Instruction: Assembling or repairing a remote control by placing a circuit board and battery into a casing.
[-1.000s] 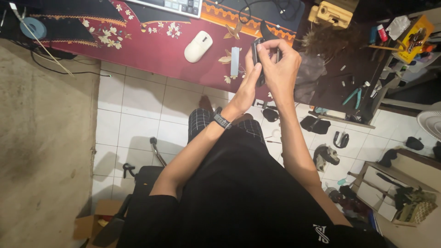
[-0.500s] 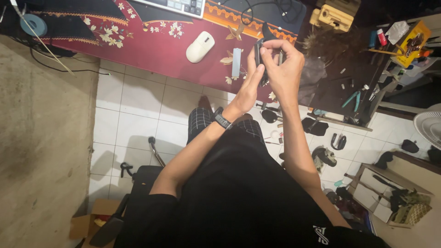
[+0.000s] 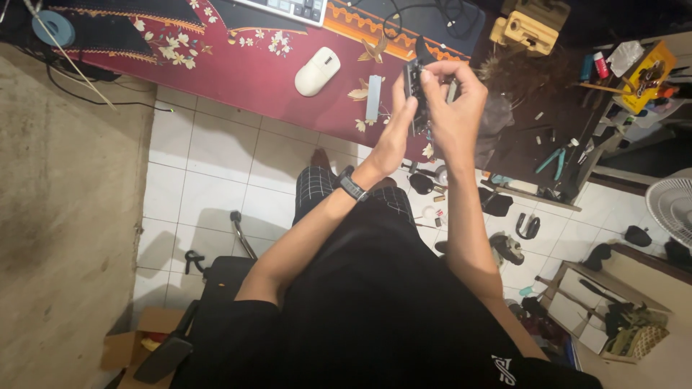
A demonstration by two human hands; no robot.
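Head view: small dark device (image 3: 414, 90), flat and oblong, held up in the air over the near edge of the desk (image 3: 252, 79), long axis running roughly from desk edge toward the body, slightly tilted. Pinched from both sides: right hand (image 3: 455, 108) curled over the far and right side, fingers (image 3: 440, 70) wrapped across the top end, grip narrow and closed on the device. Left hand (image 3: 393, 140) below and to the left, thumb pressed up along the near long edge, grip also closed on it. Both equally near, both touching; right above, left beneath. Left wrist bent back, black band (image 3: 353, 187) on it; both forearms rising from the lap, elbows tucked in. On the desk just beside: a white mouse (image 3: 317, 70) to the left, a pale flat strip (image 3: 373, 97) between mouse and hands. Pliers (image 3: 551, 160) well apart to the right.
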